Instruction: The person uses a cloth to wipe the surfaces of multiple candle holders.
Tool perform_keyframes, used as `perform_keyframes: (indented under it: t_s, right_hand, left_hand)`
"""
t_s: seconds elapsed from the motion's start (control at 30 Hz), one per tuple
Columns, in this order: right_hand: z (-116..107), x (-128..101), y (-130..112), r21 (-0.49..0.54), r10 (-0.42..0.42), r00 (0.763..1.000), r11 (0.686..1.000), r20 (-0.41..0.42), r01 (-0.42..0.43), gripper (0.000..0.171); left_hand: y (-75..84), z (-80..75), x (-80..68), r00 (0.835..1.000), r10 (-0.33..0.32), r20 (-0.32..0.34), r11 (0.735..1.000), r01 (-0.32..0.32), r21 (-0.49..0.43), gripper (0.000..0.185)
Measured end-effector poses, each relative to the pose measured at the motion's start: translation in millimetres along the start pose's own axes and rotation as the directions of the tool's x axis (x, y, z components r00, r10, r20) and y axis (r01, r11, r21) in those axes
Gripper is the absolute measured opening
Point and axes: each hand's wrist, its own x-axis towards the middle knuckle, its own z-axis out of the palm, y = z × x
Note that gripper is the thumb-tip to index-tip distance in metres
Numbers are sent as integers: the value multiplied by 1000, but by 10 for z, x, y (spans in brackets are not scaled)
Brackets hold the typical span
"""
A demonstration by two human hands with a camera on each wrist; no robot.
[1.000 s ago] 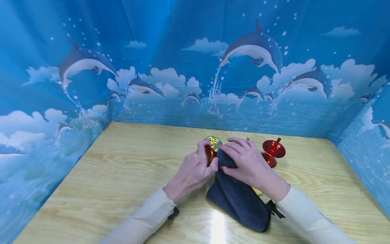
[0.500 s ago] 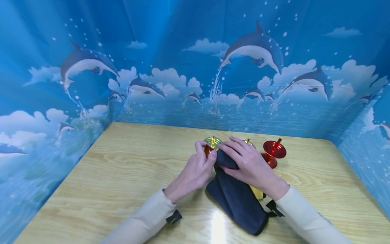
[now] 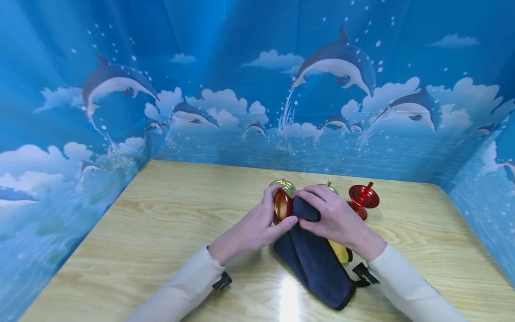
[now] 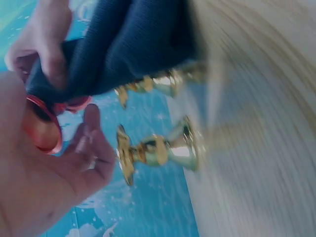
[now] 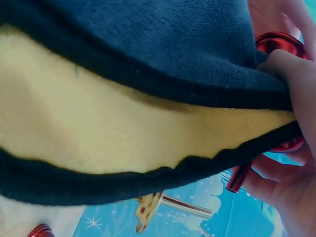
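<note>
My left hand (image 3: pixel 270 210) grips a small red metal holder (image 3: pixel 282 205) just above the table, its gold-lined mouth turned toward me. From the right, my right hand (image 3: pixel 322 206) holds a dark blue cloth (image 3: pixel 311 261) with a yellow underside (image 3: pixel 339 252) and presses it against the holder. The cloth trails down onto the table. In the left wrist view the red rim (image 4: pixel 44 134) sits against my palm, under the cloth (image 4: pixel 128 44). In the right wrist view the cloth (image 5: pixel 148 39) fills the frame, with the red holder (image 5: pixel 281 45) at its far end.
Two gold holders (image 3: pixel 283 184) (image 3: pixel 330 185) stand just behind my hands. A second red holder (image 3: pixel 363 199) stands to their right. The wooden table (image 3: pixel 161 223) is walled on three sides by a blue dolphin-print backdrop (image 3: pixel 257 89).
The left hand has turned the red holder, so its gold inside now faces me. The right hand and cloth have shifted slightly along it.
</note>
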Motion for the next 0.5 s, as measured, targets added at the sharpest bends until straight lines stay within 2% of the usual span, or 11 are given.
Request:
perform_keyframes:
  t_s: [0.07, 0.13, 0.23, 0.27, 0.3, 0.33, 0.37, 0.43, 0.5]
  right_hand:
    - [-18, 6, -2, 16, 14, 1000, 1000, 12, -14, 68]
    - [-33, 14, -8, 34, 24, 999, 999, 25, -25, 66]
    - [-45, 23, -26, 60, 37, 998, 997, 46, -40, 63]
    - [-46, 24, -35, 64, 41, 998, 997, 51, -44, 62]
    - [-45, 23, -43, 66, 43, 998, 997, 55, -47, 62]
    - [-43, 22, -51, 62, 45, 997, 997, 56, -49, 62]
    - [-39, 21, -60, 55, 47, 997, 997, 55, -50, 62]
    - [-30, 18, -76, 29, 44, 998, 999, 45, -45, 61]
    - [-15, 15, -90, -16, 33, 999, 999, 26, -33, 61]
  left_hand:
    - [-42, -11, -10, 996, 88, -15, 993, -86, 79, 77]
    - [-86, -21, -4, 979, 201, -42, 966, -192, 172, 73]
    - [-145, -20, 32, 920, 382, -87, 891, -341, 301, 65]
    - [-157, -14, 43, 903, 417, -103, 870, -364, 334, 64]
    - [-164, -4, 48, 893, 435, -117, 858, -371, 356, 63]
    - [-165, 7, 51, 890, 437, -129, 857, -368, 361, 62]
    - [-160, 20, 52, 895, 424, -142, 867, -355, 350, 60]
    - [-133, 50, 44, 919, 358, -164, 908, -302, 289, 56]
    - [-87, 80, 35, 950, 257, -180, 956, -222, 192, 54]
